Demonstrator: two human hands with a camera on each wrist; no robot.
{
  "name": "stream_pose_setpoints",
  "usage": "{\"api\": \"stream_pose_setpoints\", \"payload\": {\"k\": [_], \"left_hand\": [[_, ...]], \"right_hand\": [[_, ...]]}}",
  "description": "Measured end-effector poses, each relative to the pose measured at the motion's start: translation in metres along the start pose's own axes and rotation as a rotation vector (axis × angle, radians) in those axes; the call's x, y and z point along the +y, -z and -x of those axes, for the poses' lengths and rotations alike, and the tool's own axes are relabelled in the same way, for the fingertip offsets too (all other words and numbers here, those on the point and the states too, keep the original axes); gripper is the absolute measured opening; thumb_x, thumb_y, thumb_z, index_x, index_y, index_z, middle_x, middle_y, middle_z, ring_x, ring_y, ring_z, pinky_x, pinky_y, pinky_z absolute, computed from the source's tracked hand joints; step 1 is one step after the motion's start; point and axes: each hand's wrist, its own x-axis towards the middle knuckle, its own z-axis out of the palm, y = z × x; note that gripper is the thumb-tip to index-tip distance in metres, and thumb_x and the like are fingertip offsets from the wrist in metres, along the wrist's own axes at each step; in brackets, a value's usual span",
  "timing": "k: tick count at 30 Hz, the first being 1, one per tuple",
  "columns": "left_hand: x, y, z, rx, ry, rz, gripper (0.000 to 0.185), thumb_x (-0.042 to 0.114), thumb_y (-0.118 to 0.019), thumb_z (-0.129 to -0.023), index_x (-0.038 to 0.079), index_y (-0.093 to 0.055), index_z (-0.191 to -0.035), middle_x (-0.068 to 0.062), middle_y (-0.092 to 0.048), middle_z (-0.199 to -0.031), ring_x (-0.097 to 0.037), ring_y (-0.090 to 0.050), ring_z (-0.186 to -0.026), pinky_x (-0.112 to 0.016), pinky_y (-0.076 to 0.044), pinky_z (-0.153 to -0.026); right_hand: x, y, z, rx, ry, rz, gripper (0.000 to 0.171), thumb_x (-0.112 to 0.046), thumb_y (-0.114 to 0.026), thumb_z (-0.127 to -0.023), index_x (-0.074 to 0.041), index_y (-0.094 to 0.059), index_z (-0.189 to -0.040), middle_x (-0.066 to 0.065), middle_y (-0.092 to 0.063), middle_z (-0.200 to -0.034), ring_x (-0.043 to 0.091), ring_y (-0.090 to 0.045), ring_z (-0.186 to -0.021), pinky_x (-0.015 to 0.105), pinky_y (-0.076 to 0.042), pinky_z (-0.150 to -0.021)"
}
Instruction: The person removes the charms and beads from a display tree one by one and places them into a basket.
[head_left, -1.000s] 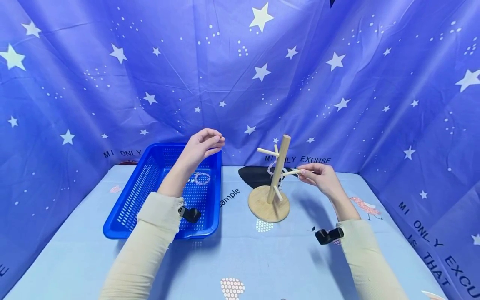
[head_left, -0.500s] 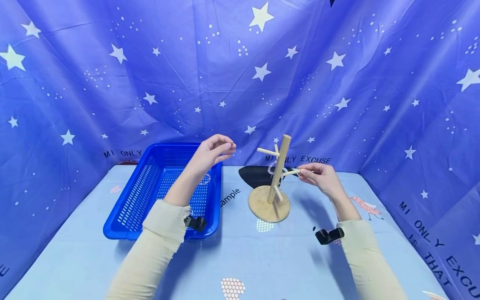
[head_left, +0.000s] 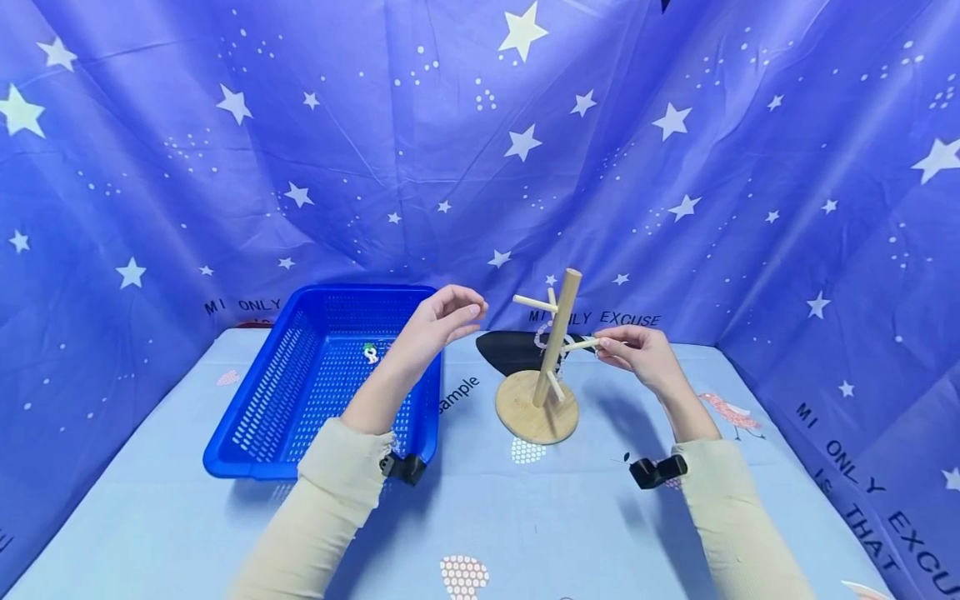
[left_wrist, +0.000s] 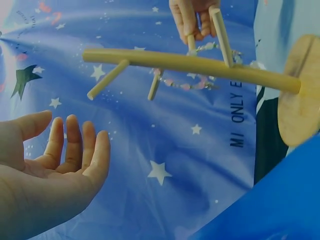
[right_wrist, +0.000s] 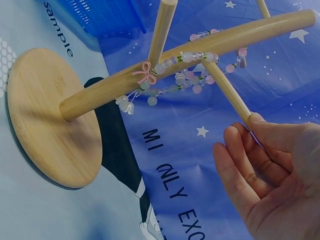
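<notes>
Two hands work around a wooden peg stand (head_left: 551,358) on the counter (head_left: 480,517) in the head view: the right hand (head_left: 637,357) touches the tip of one side peg, seemingly to steady the stand, while the left hand (head_left: 442,321) hovers in the air between the stand and the blue basket (head_left: 300,392), where a small trinket (head_left: 371,353) lies. The left wrist view adds that the left hand's (left_wrist: 55,165) grip is released, fingers relaxed and empty. The right wrist view alone shows a beaded bracelet (right_wrist: 192,75) with a pink bow draped over the pegs, and the right hand's (right_wrist: 270,170) fingers nearly straight, one fingertip against the peg end, grasping nothing.
</notes>
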Motion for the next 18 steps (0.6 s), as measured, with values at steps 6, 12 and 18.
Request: {"api": "stream_pose_setpoints", "payload": {"k": [6,12,18], "left_hand": [[-0.006,-0.008,0.004,0.002,0.005,0.006,0.026,0.014,-0.053,-0.103,0.0,-0.055,-0.125,-0.016,-0.059,-0.125,-0.027,-0.059,-0.123,-0.035,-0.05,-0.107],[-0.013,-0.017,0.008,-0.01,0.03,0.025,0.026,0.012,-0.053,-0.103,-0.001,-0.054,-0.126,-0.02,-0.058,-0.129,-0.031,-0.058,-0.125,-0.035,-0.051,-0.106],[-0.017,-0.021,0.012,-0.018,0.029,0.044,0.026,0.011,-0.052,-0.103,-0.002,-0.054,-0.126,-0.019,-0.059,-0.128,-0.028,-0.059,-0.122,-0.034,-0.051,-0.106]], "right_hand": [[-0.001,-0.002,0.001,0.012,0.013,0.043,0.028,-0.007,-0.061,-0.098,0.01,-0.061,-0.12,-0.008,-0.073,-0.088,0.003,-0.071,-0.082,0.021,-0.059,-0.084],[-0.002,-0.007,0.002,0.104,0.085,0.35,0.031,-0.016,-0.061,-0.1,0.006,-0.064,-0.12,0.011,-0.072,-0.106,-0.007,-0.063,-0.081,0.015,-0.057,-0.078],[-0.015,-0.021,0.004,0.216,0.219,0.534,0.024,-0.017,-0.066,-0.096,-0.001,-0.071,-0.114,0.021,-0.07,-0.117,-0.013,-0.056,-0.084,0.007,-0.048,-0.074]]}}
